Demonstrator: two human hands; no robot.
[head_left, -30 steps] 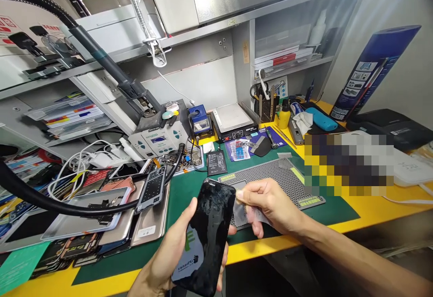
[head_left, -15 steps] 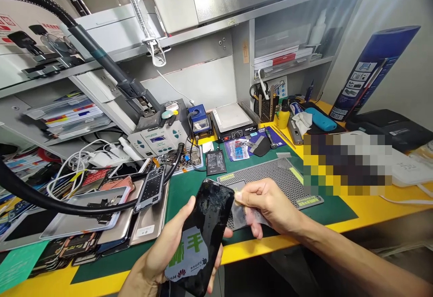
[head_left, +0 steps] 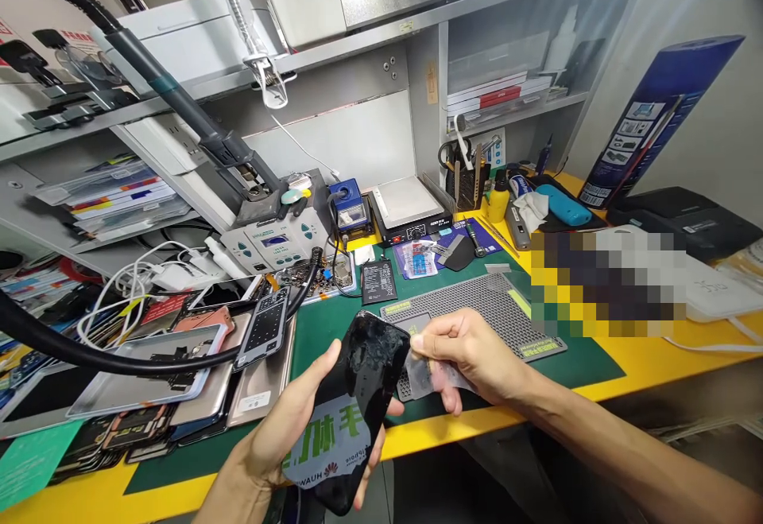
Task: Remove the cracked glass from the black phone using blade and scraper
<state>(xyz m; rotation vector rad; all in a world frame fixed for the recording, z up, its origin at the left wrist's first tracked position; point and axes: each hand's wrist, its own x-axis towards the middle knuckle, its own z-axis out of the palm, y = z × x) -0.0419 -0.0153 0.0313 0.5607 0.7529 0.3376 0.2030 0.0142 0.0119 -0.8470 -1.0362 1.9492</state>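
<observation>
My left hand (head_left: pixel 284 421) is wrapped round a black smartphone (head_left: pixel 373 373), thumb along its left edge and fingertips showing at the right edge. The phone is tilted, glossy screen towards me, with smudges near the top and a mirrored sign with green characters reflected lower down. At the phone's upper right corner, my right hand (head_left: pixel 474 353) pinches a thin, see-through film (head_left: pixel 418 381) between thumb and forefinger. The film hangs below the pinch, in front of the other fingers. Whether it still clings to the screen edge, I cannot tell.
Behind the hands a grey perforated mat (head_left: pixel 477 309) lies on the green work mat (head_left: pixel 572 373). A phone battery (head_left: pixel 378 281) lies farther back. Stacked phone parts (head_left: pixel 203 397) crowd the left, crossed by a black hose (head_left: pixel 119 365). A rework station (head_left: pixel 280 234) stands at the back.
The phone has tilted slightly, so the reflected sign has shifted across its screen. My right hand keeps its pinch at the corner. The whole view has moved a little.
</observation>
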